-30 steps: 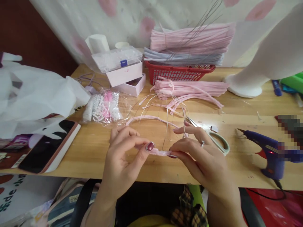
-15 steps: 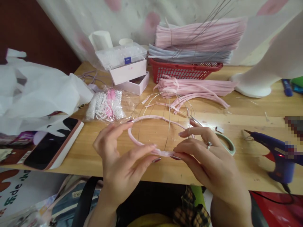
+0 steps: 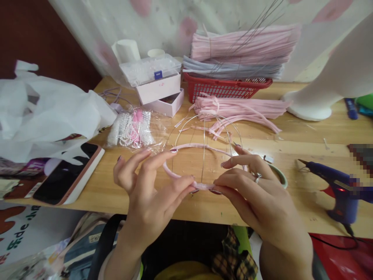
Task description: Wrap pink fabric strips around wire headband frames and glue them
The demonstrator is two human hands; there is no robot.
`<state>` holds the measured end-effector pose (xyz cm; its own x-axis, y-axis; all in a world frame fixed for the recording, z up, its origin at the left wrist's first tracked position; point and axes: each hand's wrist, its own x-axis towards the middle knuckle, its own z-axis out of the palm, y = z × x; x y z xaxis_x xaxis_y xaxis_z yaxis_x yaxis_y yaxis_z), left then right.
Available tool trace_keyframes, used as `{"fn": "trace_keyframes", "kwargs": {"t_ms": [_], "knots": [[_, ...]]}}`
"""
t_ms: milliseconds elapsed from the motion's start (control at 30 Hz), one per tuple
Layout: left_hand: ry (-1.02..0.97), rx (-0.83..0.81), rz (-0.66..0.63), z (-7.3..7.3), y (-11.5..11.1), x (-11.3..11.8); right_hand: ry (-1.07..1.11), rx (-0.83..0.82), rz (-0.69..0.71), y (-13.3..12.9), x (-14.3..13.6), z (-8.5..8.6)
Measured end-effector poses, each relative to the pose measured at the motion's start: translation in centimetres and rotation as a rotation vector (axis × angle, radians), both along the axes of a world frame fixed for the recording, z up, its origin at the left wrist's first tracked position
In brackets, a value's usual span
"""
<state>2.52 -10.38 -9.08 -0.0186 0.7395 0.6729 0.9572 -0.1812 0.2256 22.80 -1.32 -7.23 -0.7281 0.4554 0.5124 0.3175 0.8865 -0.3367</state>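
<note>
Writing: little is legible. Printed sheet at 8 o'clock, off the table edge, carries large dark-red characters (image 3: 16, 243); I cannot read them. No brand shows on the phone (image 3: 65, 177), the glue gun (image 3: 335, 186) or the bead box (image 3: 150, 70).

Pink wrapped hoop (image 3: 198, 147): a thin band covered in soft pale pink strip, curved into an arch, with several bare silver wire loops (image 3: 204, 128) rising from it toward 12 o'clock. It sits low centre, just above the wooden table (image 3: 291, 136), held between both hands.

Left hand (image 3: 145, 190): thumb and forefinger pinched closed on the hoop's near end, remaining fingers fanned loosely upward; dark red nails.

Right hand (image 3: 253, 194): thumb and forefinger also closed on the same pink end, tips nearly meeting the left's; ring on one finger, other fingers extended.

Around: at 12 o'clock a red basket (image 3: 227, 87) stacked with pink and grey-blue strip bundles; loose pink strips (image 3: 241, 109) in front of it. Bagged pearl strands (image 3: 131, 130) at 10 o'clock. Scissors handle (image 3: 281, 177) just behind the right hand. White foam stand (image 3: 320, 97) at 2 o'clock.
</note>
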Motion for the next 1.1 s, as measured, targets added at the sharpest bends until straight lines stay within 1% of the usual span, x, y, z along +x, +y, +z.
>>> {"fn": "trace_keyframes", "kwargs": {"t_ms": [167,400,600,733,967,1100], "knots": [[-0.066,0.040,-0.004,-0.4,-0.1,-0.1,0.010,0.022,-0.013,0.0,0.0,0.1],[-0.118,0.055,0.033,-0.4,-0.2,0.8,0.006,0.009,-0.009,-0.1,0.1,-0.1],[-0.088,0.042,-0.001,-0.4,0.0,0.8,0.014,0.020,-0.015,-0.1,0.1,0.0],[-0.116,0.037,-0.014,-0.2,0.0,0.9,0.017,0.018,-0.009,-0.2,0.2,0.2],[-0.141,0.015,-0.026,0.1,-0.3,1.8,0.031,0.006,-0.036,-0.2,0.1,0.2],[-0.225,0.009,-0.018,0.6,-0.6,1.9,0.025,-0.013,-0.038,-0.3,0.3,0.0]]}}
